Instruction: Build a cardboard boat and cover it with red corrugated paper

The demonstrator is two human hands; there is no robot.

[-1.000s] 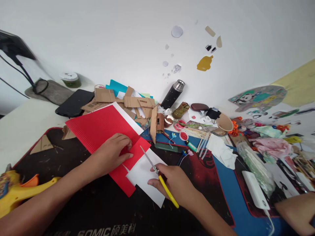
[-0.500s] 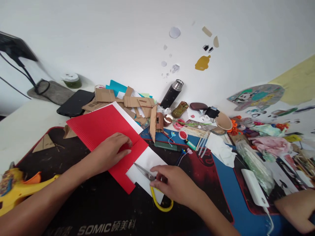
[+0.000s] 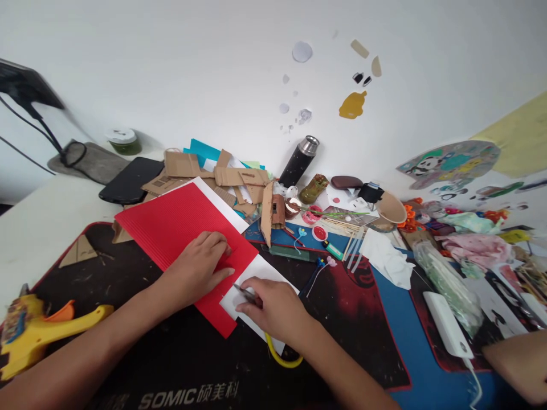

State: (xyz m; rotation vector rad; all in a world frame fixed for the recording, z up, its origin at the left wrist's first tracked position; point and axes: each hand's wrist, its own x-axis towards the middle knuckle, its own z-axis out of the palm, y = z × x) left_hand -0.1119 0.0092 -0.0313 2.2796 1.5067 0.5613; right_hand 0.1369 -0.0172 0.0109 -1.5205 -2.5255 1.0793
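Observation:
A red corrugated sheet [image 3: 171, 222] lies slantwise on the black mat, with a notch cut out at its near right corner. My left hand [image 3: 203, 265] rests on it, fingers a little bent, thumb held apart. Beneath the red sheet a white sheet [image 3: 267, 273] sticks out to the right. Over that white part, my right hand [image 3: 273, 310] grips scissors [image 3: 284, 360] around the pivot rather than by the loops. Their blade tips point at the red sheet's right edge, close to my left thumb; the yellow handle hangs out below my palm.
A yellow glue gun [image 3: 55, 336] lies at the left. Cardboard scraps [image 3: 239, 176] are heaped behind the sheets, near a black flask [image 3: 299, 162]. Crumpled tissue [image 3: 387, 259] and a white corded device [image 3: 447, 324] are to the right, where another person's arm [image 3: 519, 364] shows.
My right hand has slid forward and left along the scissors, now covering the pivot and much of the blades. My left hand stays on the red sheet, its thumb shifted slightly.

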